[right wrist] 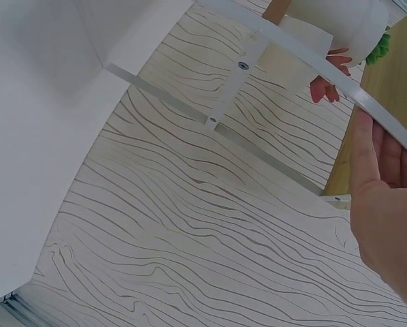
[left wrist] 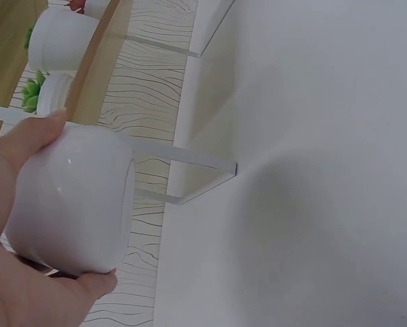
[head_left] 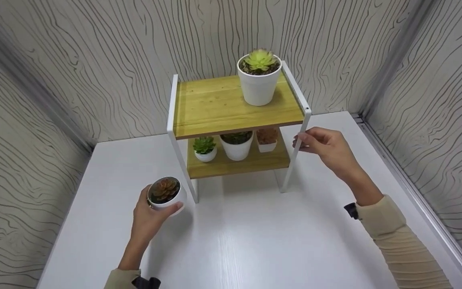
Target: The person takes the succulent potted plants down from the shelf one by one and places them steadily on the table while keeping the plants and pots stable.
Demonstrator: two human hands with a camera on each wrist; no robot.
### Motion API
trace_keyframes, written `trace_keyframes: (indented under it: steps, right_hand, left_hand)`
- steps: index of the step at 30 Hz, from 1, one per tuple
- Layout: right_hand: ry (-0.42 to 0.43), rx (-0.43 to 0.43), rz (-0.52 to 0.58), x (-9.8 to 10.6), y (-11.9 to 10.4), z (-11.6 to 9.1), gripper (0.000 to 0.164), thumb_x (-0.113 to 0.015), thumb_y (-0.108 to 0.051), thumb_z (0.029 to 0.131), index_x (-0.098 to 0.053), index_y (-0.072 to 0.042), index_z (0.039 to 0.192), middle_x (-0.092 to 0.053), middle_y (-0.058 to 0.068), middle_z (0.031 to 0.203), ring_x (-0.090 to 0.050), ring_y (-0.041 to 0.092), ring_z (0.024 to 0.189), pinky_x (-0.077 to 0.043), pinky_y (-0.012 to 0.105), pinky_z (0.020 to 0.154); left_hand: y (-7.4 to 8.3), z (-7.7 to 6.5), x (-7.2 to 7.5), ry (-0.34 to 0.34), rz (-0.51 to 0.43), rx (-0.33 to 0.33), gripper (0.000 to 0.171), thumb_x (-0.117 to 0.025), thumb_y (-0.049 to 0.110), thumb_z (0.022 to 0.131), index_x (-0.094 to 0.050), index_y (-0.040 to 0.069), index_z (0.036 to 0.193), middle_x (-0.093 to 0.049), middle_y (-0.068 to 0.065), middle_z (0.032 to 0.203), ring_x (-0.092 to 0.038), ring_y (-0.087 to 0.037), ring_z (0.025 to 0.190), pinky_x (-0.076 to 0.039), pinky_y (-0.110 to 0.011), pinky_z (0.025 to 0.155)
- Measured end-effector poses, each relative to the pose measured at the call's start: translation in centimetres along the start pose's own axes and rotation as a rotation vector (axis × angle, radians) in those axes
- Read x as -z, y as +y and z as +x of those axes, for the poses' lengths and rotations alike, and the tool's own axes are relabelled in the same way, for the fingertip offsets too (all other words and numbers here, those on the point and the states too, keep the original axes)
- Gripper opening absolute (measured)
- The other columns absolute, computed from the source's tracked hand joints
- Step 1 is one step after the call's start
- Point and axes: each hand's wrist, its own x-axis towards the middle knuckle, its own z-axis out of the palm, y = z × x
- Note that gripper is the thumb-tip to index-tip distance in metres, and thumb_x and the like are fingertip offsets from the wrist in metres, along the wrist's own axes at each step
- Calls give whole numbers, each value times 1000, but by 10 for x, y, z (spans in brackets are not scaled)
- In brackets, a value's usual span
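My left hand (head_left: pixel 146 220) grips a round white pot with a reddish-brown succulent (head_left: pixel 165 189), raised above the table just left of the shelf. In the left wrist view the pot's glossy side (left wrist: pixel 71 197) sits between thumb and fingers. At the other end, my right hand (head_left: pixel 329 150) holds the front right white metal leg (head_left: pixel 298 144) of the two-tier wooden shelf (head_left: pixel 211 102), just under the upper board. The right wrist view shows the thumb (right wrist: pixel 364 146) against that white bar, with the other fingers curled behind it.
A larger white pot with a pale green succulent (head_left: pixel 259 84) stands on the upper board's right side. On the lower board (head_left: pixel 251 166) are a small green succulent (head_left: pixel 205 148), a bigger white pot (head_left: pixel 238 149) and a square pot (head_left: pixel 267 140) with a reddish plant. Patterned walls enclose the white table (head_left: pixel 247 237).
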Motion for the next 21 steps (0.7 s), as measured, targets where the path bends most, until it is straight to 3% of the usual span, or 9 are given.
trace_keyframes:
  steps: [12, 21]
  right_hand:
    - [5, 2, -11, -1, 0, 1, 37, -65, -25, 106, -70, 10, 116, -77, 2, 107, -77, 13, 105, -61, 26, 97]
    - [14, 1, -17, 0, 1, 0, 36, -64, -27, 106, -71, 7, 113, -76, 6, 110, -76, 12, 105, -62, 27, 96]
  left_hand:
    - [-11, 14, -6, 46, -27, 43, 108, -94, 42, 77, -34, 8, 160, -46, -18, 161, -42, -39, 152, -37, -64, 124]
    - [-22, 22, -9, 61, -18, 64, 109, -93, 41, 78, -32, 5, 161, -44, -21, 162, -41, -40, 153, -37, -63, 124]
